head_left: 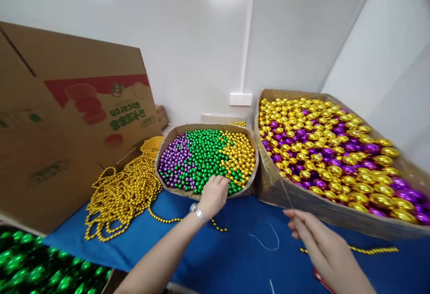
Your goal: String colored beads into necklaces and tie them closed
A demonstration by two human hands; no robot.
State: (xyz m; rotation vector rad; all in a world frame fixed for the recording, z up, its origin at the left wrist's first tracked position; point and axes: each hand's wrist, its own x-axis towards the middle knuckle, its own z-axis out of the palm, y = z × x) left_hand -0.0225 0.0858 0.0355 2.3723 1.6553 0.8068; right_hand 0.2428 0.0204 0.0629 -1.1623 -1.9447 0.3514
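My left hand [215, 193], with a silvery band on its wrist, reaches over the near rim of a cardboard box of small round beads [204, 155]. Its fingers are curled together at the green and gold beads; whatever they hold is hidden. The beads lie in purple, green and gold patches. To the right, above the blue cloth, my right hand [312, 231] pinches a thin pale thread [287, 193] that rises from the fingertips. A loose white thread [273, 243] curls on the cloth between the hands.
A large box of gold and purple oval beads [329, 159] stands at right. Gold bead strings [124, 195] are heaped at left by a yellow basket [152, 143] and a tall carton [101, 105]. Large green beads [43, 267] sit lower left. Short gold strands [372, 250] lie on the blue cloth [231, 258].
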